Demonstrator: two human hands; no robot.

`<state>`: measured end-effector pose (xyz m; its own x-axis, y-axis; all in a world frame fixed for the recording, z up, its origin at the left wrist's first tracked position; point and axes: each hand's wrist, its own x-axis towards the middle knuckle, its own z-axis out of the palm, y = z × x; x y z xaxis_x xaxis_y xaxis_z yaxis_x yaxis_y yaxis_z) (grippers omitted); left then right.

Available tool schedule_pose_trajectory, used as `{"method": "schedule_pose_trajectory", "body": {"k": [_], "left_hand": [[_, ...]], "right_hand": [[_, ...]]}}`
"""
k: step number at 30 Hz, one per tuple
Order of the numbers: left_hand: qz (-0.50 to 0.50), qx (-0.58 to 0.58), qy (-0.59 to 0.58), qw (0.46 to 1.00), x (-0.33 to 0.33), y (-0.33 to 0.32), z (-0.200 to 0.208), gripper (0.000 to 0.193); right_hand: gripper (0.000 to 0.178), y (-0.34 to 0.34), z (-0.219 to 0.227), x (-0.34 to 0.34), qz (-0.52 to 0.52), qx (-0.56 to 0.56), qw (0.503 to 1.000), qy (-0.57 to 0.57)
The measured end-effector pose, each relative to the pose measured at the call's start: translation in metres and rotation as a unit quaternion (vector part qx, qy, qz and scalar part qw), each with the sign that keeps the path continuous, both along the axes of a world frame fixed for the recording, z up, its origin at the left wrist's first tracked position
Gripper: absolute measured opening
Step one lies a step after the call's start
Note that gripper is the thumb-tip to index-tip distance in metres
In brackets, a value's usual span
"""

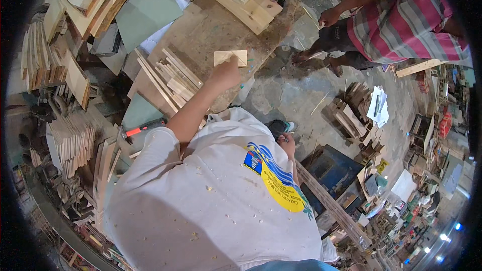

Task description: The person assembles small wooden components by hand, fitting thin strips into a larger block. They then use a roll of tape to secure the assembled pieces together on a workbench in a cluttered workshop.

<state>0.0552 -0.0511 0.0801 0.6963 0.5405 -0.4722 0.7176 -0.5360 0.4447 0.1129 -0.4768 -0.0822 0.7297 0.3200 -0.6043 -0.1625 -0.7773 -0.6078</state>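
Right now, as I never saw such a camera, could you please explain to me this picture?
There is no machine: a person works with two bare hands. A wide camera on the head looks down, so straight edges bend. The left hand touches a small pale wood block on the worktable; whether it grips it is unclear. Wood strips and thicker boards lie there too. The right hand is low beside the body; I cannot tell if it holds anything.

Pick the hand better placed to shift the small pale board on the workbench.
Left, most likely: the left hand is at the small pale board, while the right hand hangs farther off, beside the torso.
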Motion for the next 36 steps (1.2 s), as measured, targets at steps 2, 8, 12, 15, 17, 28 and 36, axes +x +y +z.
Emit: {"method": "schedule_pose_trajectory", "body": {"k": [2,8,12,15,17,28,36], "left_hand": [[-0.023,-0.011,-0.004,1.000,0.001,-0.007,-0.003,0.061],[-0.034,-0.016,-0.023,0.999,0.004,-0.031,-0.004,0.052],[-0.023,-0.038,-0.011,0.999,0.007,-0.025,-0.004,0.055],[-0.011,-0.021,-0.029,0.999,0.002,-0.019,-0.011,0.055],[0.016,-0.019,-0.029,0.999,0.000,-0.011,-0.003,0.056],[0.059,-0.004,-0.056,0.997,-0.006,0.020,-0.038,0.061],[-0.013,-0.024,-0.039,0.999,-0.002,-0.012,-0.020,0.062]], "right_hand": [[0.040,0.001,0.003,0.001,0.026,-0.015,1.000,-0.009],[0.043,0.003,0.009,-0.001,0.051,-0.063,0.995,-0.065],[0.043,0.000,0.004,0.001,0.046,-0.063,0.996,-0.042],[0.043,-0.005,-0.008,0.001,0.023,-0.053,0.998,-0.012],[0.042,-0.007,-0.014,0.000,0.014,-0.046,0.999,-0.014],[0.041,-0.006,-0.013,-0.002,-0.005,-0.013,1.000,-0.004],[0.040,0.007,0.012,-0.002,0.003,-0.036,0.999,-0.006]]}}
